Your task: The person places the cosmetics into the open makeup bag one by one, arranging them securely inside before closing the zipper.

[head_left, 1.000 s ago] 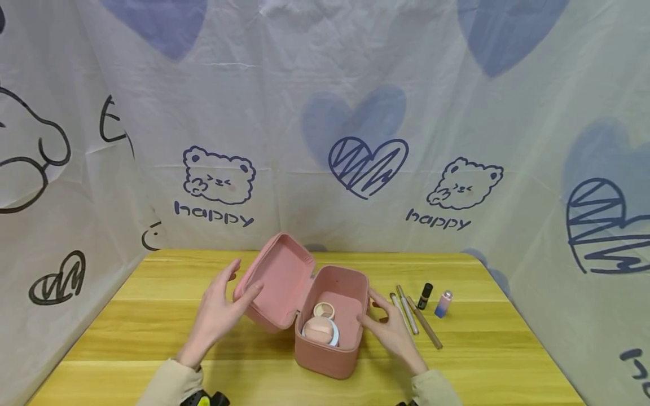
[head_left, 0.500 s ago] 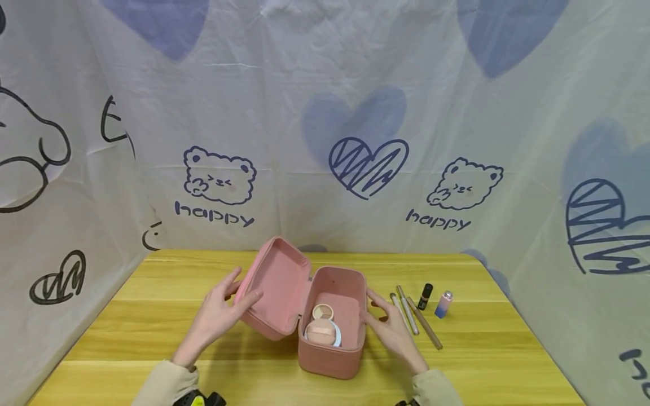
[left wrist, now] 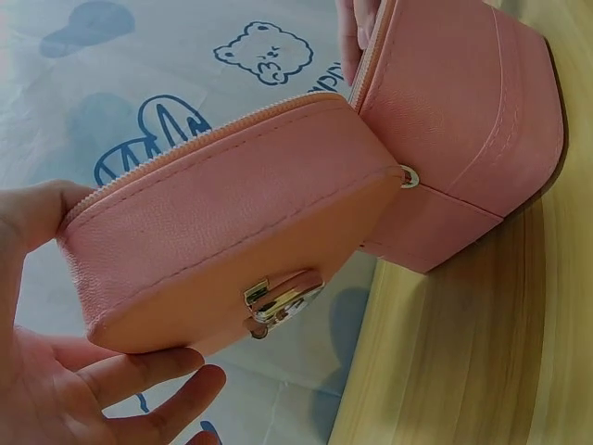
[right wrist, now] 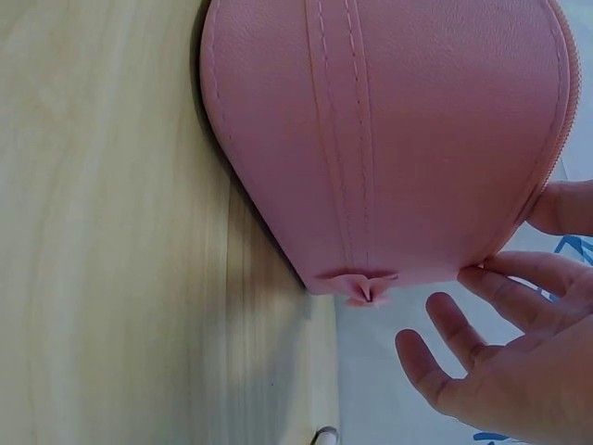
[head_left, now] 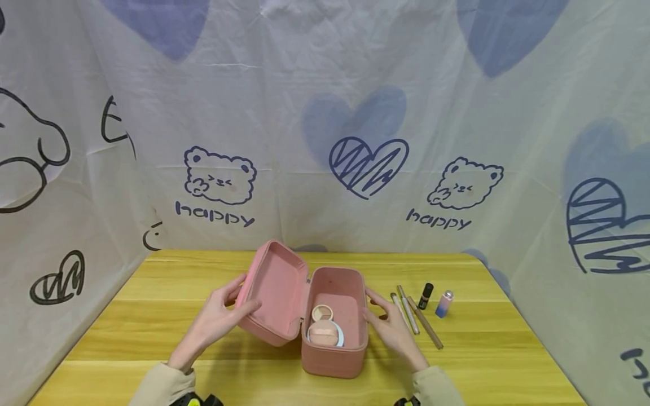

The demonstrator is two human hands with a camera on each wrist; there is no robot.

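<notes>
A pink zip-up makeup case [head_left: 332, 360] stands on the table, its lid [head_left: 279, 290] swung out to the left. My left hand [head_left: 215, 316] grips the lid's outer end, thumb on the zipped rim and fingers beneath, as the left wrist view shows. At the opposite wall my right hand [head_left: 391, 327] pinches the rim of the case between thumb and index finger; its other fingers are spread off the wall in the right wrist view. Inside the case lie a powder puff [head_left: 323, 334] on a pale round compact and a small round palette [head_left: 322, 313] with several shades.
Right of the case lie several slim pencil-like sticks [head_left: 410, 313], a black tube [head_left: 425, 296] and a pink-and-blue bottle [head_left: 444, 304]. The wooden table [head_left: 487, 361] ends at a printed cloth backdrop [head_left: 304, 214]. A metal clasp [left wrist: 285, 298] sits on the lid's outside.
The lid has tilted lower and toward the left, and the case base has shifted slightly right. My left fingers have closed in on the lid. The right hand has barely moved.
</notes>
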